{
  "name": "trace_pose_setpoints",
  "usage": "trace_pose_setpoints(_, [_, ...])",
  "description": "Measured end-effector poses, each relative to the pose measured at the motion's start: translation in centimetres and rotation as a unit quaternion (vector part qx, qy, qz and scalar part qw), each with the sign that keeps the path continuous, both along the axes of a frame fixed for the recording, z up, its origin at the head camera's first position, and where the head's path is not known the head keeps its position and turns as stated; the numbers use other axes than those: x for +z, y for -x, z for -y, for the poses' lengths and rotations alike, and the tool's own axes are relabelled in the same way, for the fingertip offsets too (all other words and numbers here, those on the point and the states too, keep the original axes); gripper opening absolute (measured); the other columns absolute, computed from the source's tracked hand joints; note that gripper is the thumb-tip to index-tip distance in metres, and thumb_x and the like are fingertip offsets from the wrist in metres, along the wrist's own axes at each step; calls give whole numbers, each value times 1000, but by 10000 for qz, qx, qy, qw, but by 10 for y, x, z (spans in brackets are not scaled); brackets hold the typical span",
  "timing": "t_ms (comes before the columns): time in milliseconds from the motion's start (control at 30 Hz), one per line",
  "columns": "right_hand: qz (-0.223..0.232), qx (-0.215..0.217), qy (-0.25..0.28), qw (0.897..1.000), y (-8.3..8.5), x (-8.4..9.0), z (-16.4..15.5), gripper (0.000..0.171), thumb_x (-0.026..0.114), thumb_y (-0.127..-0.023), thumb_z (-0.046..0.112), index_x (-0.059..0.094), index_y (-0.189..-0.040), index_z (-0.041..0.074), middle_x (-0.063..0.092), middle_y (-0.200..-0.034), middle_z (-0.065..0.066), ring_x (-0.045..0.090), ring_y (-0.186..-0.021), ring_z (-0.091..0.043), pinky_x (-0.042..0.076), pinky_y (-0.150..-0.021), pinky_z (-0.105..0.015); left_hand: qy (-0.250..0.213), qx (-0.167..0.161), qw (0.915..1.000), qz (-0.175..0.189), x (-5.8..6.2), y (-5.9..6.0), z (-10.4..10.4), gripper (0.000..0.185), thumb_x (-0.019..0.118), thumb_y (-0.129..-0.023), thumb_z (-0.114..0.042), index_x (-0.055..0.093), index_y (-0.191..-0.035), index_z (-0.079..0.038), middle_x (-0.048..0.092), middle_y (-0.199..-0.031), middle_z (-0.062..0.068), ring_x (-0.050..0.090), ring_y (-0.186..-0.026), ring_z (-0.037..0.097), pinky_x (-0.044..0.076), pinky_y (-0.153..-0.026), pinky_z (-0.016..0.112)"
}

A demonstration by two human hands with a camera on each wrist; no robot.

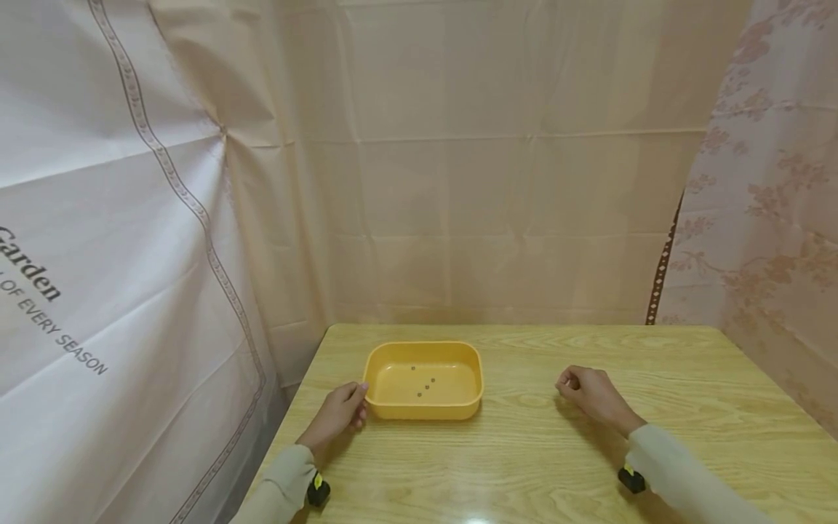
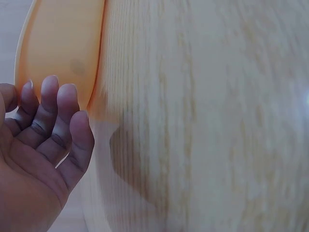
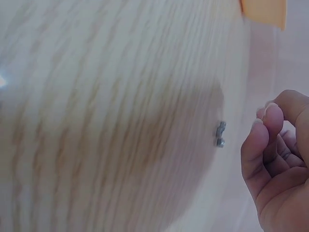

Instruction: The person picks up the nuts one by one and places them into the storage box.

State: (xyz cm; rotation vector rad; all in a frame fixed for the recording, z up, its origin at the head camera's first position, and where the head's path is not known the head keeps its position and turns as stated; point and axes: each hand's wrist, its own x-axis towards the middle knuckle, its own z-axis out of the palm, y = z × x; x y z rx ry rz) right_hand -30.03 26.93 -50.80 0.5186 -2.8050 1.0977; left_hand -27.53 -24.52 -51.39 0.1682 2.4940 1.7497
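- Head view: a yellow tray [image 1: 393, 411] sits on the wooden table [image 1: 687, 378], toward its left half, with a few small dark pieces [image 1: 425, 384] lying on its floor. The left hand [image 1: 339, 416] rests on the table at the tray's left end, fingers only slightly bent, their tips touching the outer wall; it grips nothing. The right hand [image 1: 592, 397] lies well apart to the right of the tray, fingers curled in with the tips gathered near the thumb. Pale curtains [image 1: 491, 182] hang behind the table.

- Left wrist view: the left hand [image 2: 36, 145] shows its palm, fingers [image 2: 48, 104] nearly straight and close together, their tips at the tray [image 2: 60, 53] wall. The hand holds nothing.

- Right wrist view: the right hand [image 3: 277, 159] is curled, fingertips [image 3: 273, 116] drawn together. A small grey screw [image 3: 220, 134] lies on the table [image 3: 111, 121] just beside those tips, apart from them; the picture is blurred, so it may be two tiny pieces lying together. A corner of the tray [image 3: 263, 10] shows far off at the top edge.
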Motion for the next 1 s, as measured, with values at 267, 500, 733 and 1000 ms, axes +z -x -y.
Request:
trace_pose_setpoints(267, [15,62,100,9999,1,5,13,12,64,-103,14,67,-102,2,65,-73,-4,48,-45,-11,43,-42,-27,6,11,10000,2,2,0,1,41,45,-113,-31,58,-91,1,59,-76,6,55,-61,15,50,-54,26])
trace_pose_setpoints(500, [-91,153,0,9998,3,8,22,13,65,-103,15,68,-102,2,65,-74,-3,48,-45,-10,43,-43,-27,57,-18,10000,-34,4,-1,0,39,44,-113,-28,57,-90,1,59,-76,7,55,-61,16,50,-54,26])
trace_pose_setpoints(733, [18,249,134,9996,5,9,32,14,65,-103,13,68,-102,0,65,-73,-6,47,-45,-10,43,-43,-26,198,26,9998,-70,4,-3,-1,41,46,-113,-31,59,-91,1,60,-75,7,56,-60,15,50,-54,26])
trace_pose_setpoints(1000, [-218,450,72,9987,5,11,46,11,65,-102,13,68,-101,2,65,-73,-6,49,-46,-8,44,-43,-25,230,125,9996,-88,2,-3,-2,42,46,-112,-34,59,-91,0,60,-75,7,55,-59,16,47,-52,27])
